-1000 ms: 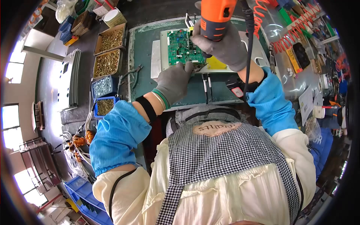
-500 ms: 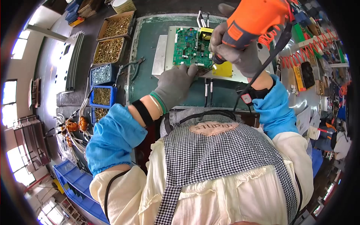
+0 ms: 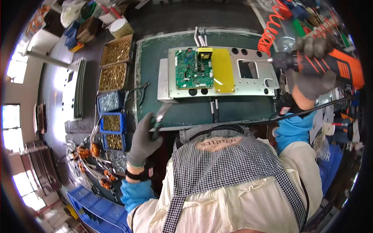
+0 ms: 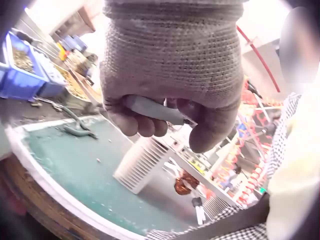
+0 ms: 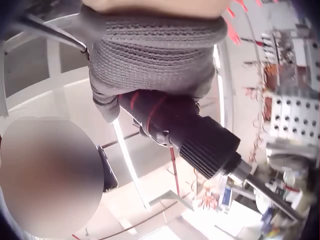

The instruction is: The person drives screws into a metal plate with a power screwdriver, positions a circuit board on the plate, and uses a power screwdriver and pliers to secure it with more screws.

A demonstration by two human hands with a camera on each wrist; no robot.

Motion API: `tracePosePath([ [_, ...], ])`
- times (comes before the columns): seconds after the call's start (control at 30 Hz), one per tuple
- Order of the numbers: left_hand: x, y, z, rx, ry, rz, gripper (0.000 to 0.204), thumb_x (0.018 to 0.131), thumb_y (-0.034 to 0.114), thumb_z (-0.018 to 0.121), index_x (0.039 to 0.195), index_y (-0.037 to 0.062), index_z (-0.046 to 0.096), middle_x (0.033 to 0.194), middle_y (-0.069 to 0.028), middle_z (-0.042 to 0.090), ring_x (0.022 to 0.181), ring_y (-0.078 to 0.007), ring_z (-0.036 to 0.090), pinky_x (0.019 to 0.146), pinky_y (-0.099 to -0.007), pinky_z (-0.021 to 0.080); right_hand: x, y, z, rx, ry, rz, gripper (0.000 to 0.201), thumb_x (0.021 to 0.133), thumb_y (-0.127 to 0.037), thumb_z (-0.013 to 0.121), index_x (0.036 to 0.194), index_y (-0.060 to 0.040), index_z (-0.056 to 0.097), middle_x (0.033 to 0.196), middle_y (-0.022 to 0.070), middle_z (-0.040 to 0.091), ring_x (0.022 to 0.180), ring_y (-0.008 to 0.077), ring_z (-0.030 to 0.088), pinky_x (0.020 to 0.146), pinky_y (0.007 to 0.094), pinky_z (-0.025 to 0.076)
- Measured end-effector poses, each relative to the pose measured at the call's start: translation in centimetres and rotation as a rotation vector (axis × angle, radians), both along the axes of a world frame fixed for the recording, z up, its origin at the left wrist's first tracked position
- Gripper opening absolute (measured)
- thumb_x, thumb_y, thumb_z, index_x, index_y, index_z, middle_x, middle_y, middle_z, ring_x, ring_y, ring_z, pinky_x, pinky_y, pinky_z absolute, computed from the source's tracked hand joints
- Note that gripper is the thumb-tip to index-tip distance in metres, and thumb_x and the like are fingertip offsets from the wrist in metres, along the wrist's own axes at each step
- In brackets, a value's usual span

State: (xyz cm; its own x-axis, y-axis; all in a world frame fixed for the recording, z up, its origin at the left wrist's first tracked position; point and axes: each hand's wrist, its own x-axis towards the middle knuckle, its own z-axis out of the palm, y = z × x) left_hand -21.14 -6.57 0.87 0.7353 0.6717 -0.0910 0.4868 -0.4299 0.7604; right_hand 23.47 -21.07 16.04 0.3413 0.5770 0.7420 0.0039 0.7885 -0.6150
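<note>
A metal plate (image 3: 229, 58) lies on the green mat, bearing a green circuit board (image 3: 190, 72) and a yellow sheet (image 3: 222, 72). Gloved, the left hand (image 3: 143, 141) (image 4: 172, 75) is off the plate's lower left, its fingers curled round a tool with a grey-green handle (image 4: 155, 110); the tool's far end is blurred in the head view. Over the plate's right end, the right hand (image 3: 316, 73) (image 5: 155, 65) grips an orange and black power driver (image 3: 342, 68) (image 5: 175, 120). The driver's bit (image 5: 272, 195) points left in the head view.
Trays of brass parts (image 3: 112, 77) and blue bins (image 3: 112, 122) line the mat's left side, with pliers (image 3: 143, 93) beside them. Wired copper coils (image 3: 83, 152) lie nearer the person. A red coiled hose (image 3: 268, 33) hangs at the right, and the driver's black cable (image 3: 322, 105) crosses there.
The right hand has carried the driver rightward, off the board area. The left hand has drawn back from the board's lower edge toward the lower left, with a tool in it.
</note>
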Motion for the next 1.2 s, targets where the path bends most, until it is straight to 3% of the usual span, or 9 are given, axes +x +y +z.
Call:
tracePosePath([
  [0.03,-0.8,-0.3,-1.1,-0.291,-0.195,0.208,0.076,0.077,-0.004,0.062,0.147,-0.0001,0.032,0.122,-0.0087,0.054,0.108,-0.0154,0.054,0.089,-0.0265,0.047,0.1,-1.3,0.6,0.028,-0.045,-0.026,0.05,0.087,-0.032,0.069,0.126,-0.0079,0.049,0.103,0.0058,0.059,0.097,0.0264,0.058,0.099,0.0419,0.043],
  [0.2,-0.9,3.8,-8.0,-0.407,-0.424,0.606,0.077,0.077,0.004,0.066,0.145,-0.0028,0.031,0.129,-0.0189,0.051,0.116,-0.0254,0.055,0.092,-0.0289,0.048,2.5,-9.7,-3.4,-0.256,-0.275,-0.567,0.053,0.081,-0.024,0.077,0.123,-0.0073,0.049,0.112,0.0062,0.054,0.109,0.0253,0.052,0.104,0.0479,0.039],
  [0.33,2.3,6.5,-9.7,0.24,0.242,0.621,0.089,0.071,0.029,0.077,0.144,0.0013,0.033,0.137,-0.0259,0.046,0.124,-0.0427,0.047,0.104,-0.0467,0.04,1.9,-14.8,-5.4,-0.61,-0.58,-0.719,0.04,0.081,-0.002,0.069,0.118,-0.0081,0.054,0.129,0.0112,0.054,0.131,0.0334,0.045,0.111,0.0466,0.034],
  [0.5,4.6,7.9,-11.7,0.587,0.262,0.572,0.086,0.073,0.036,0.079,0.141,0.0027,0.039,0.134,-0.024,0.05,0.122,-0.0401,0.05,0.102,-0.0445,0.042,4.0,-21.3,-11.4,-1.044,-1.231,-0.999,0.032,0.076,-0.001,0.064,0.109,-0.0039,0.062,0.133,0.0149,0.052,0.13,0.0395,0.044,0.11,0.0443,0.035],
  [0.7,3.7,8.3,-10.4,0.591,0.007,0.62,0.053,0.079,0.031,0.075,0.121,0.0029,0.058,0.111,-0.0207,0.063,0.107,-0.0382,0.059,0.095,-0.0435,0.047,8.7,-28.5,-19.8,-1.354,-1.4,-0.936,0.029,0.071,-0.005,0.06,0.1,-0.0061,0.066,0.136,0.0186,0.05,0.135,0.0422,0.037,0.112,0.049,0.032],
  [0.77,2.0,8.9,-12.6,0.49,-0.177,0.655,0.047,0.082,0.011,0.073,0.125,0.0023,0.057,0.119,-0.0159,0.063,0.111,-0.029,0.061,0.098,-0.0368,0.047,9.4,-28.0,-19.2,-1.433,-1.5,-0.778,0.029,0.072,-0.004,0.059,0.1,-0.0051,0.066,0.135,0.0202,0.05,0.134,0.043,0.038,0.112,0.0473,0.034],
  [0.83,1.6,7.2,-9.1,0.481,0.001,0.77,0.042,0.085,0.013,0.067,0.125,0.0024,0.057,0.116,-0.015,0.064,0.109,-0.0277,0.062,0.095,-0.0369,0.048,16.8,-31.5,-26.0,-1.375,-1.57,-0.757,0.027,0.074,-0.004,0.059,0.1,-0.0055,0.065,0.136,0.0201,0.049,0.136,0.0422,0.037,0.113,0.0461,0.032],
  [0.97,-2.8,8.2,-11.0,0.321,-0.113,1.076,0.04,0.085,0.019,0.068,0.12,0.0016,0.06,0.112,-0.0185,0.066,0.103,-0.0341,0.064,0.09,-0.0403,0.05,20.8,-29.2,-27.4,-1.405,-1.599,-0.745,0.022,0.078,-0.003,0.06,0.1,-0.0049,0.063,0.142,0.0204,0.044,0.138,0.0394,0.035,0.114,0.0438,0.031],
  [1.2,-11.2,7.8,-8.7,0.104,0.154,1.281,0.043,0.079,0.025,0.071,0.114,0.0005,0.065,0.103,-0.0203,0.07,0.099,-0.0328,0.068,0.089,-0.0374,0.05,27.4,-24.0,-30.8,-1.315,-0.953,-0.716,0.031,0.094,-0.007,0.049,0.121,0.0033,0.059,0.142,0.0198,0.048,0.134,0.0337,0.043,0.111,0.0362,0.035],
])
